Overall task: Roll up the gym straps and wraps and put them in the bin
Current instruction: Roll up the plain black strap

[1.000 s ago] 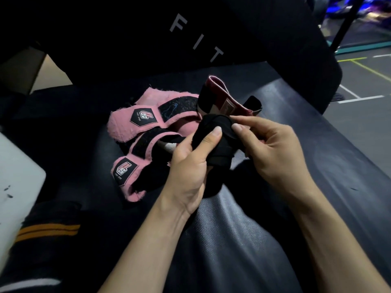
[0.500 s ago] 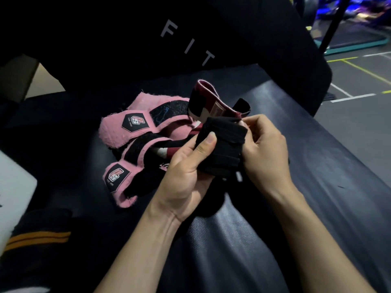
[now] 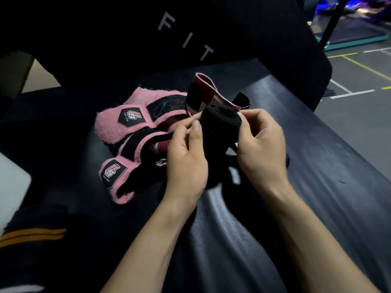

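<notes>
Both of your hands grip the black wrap (image 3: 220, 123), held up above the black padded bench (image 3: 317, 157): your left hand (image 3: 186, 157) curls round its left side with the thumb pressed on the roll, and your right hand (image 3: 260, 144) pinches its right edge. You have it wound into a thick coil, with a loose black tail (image 3: 213, 178) hanging down between your wrists. Just beyond it, on the far side, a maroon strap (image 3: 203, 89) stands looped up. To the left, two pink wraps (image 3: 135, 121) with black patches lie on the bench, touching each other. At the near left edge sits a white bin (image 3: 12, 187).
</notes>
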